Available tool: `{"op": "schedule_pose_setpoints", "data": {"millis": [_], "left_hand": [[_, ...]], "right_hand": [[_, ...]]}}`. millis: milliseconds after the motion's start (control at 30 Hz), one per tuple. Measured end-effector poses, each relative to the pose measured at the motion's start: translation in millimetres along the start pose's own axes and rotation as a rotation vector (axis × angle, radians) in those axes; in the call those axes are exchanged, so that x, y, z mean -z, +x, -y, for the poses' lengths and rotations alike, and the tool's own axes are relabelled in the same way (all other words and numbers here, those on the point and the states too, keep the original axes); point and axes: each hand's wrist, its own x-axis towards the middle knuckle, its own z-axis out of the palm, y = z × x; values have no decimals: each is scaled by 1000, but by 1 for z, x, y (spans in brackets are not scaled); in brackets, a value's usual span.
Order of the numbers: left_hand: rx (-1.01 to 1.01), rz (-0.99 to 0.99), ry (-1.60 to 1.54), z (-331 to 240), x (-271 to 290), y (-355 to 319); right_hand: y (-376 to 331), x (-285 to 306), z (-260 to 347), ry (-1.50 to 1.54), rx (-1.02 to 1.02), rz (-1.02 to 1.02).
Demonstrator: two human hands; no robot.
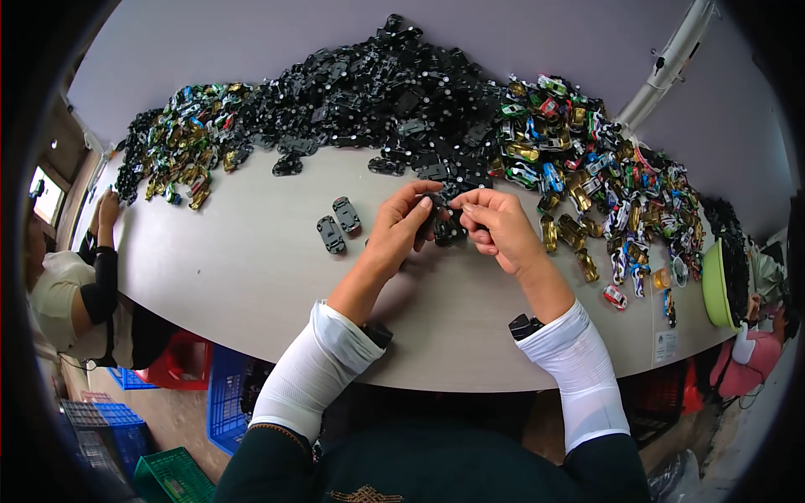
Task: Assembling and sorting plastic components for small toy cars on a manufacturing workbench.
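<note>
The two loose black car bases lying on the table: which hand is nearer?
Left. The left hand is just right of the two black bases; the right hand lies farther right, beyond the left.

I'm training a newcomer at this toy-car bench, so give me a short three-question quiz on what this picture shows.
1. True or false: both hands grip one small black part together.
2. Multiple choice: the two dark grey chassis pieces lying apart on the table are (A) to the left of the hands, (B) to the right of them, (C) inside the green bowl.
3. Where does the green bowl sit?

Key
1. True: left hand and right hand pinch the black part between them.
2. A: the chassis pieces lie left of the hands on the table.
3. The green bowl sits at the table's far right edge, beyond the coloured toy cars.
</note>
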Motion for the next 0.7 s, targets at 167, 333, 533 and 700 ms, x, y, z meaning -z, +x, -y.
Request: {"op": "schedule_pose_setpoints", "data": {"millis": [167,333,533,700], "left_hand": [[49,43,79,2,-3,-5],[64,73,114,1,-8,-5],[17,49,163,7,-6,-6],[20,53,159,4,-6,-5]], "right_hand": [[-1,-5,3,101,-122,27],[-2,-5,0,120,-123,36],[-1,-6,-5,46,-102,55],[0,-4,-5,111,-113,59]]}}
